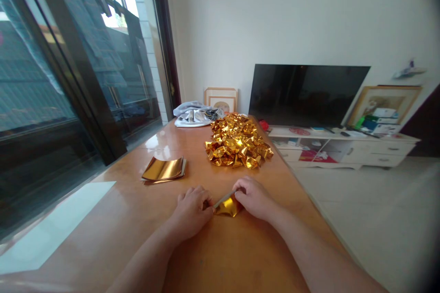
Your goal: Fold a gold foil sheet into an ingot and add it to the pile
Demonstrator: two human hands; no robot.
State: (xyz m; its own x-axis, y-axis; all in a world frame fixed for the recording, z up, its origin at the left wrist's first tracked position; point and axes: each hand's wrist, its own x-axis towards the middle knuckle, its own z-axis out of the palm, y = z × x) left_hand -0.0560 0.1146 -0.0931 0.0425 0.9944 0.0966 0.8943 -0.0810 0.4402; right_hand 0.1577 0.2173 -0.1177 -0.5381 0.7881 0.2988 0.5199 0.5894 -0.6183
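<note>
A small sheet of gold foil paper (228, 207), partly folded, lies on the wooden table between my hands. My left hand (194, 209) pinches its left end, fingers curled. At the opposite end my right hand (253, 197) grips the paper between thumb and fingers. A pale folded strip runs along the far edge of the sheet, from one hand to the other. Left of centre rests a stack of flat gold foil sheets (163, 169), slightly curled. Beyond my right hand spreads a large heap of folded gold foil pieces (239, 142).
The wooden table (220, 256) has its right edge close by my right forearm. A white sheet (58, 224) lies at the left. Bundled grey cloth (194, 114) sits at the far end. Past the table stand a television (305, 96) and a low white cabinet (367, 151).
</note>
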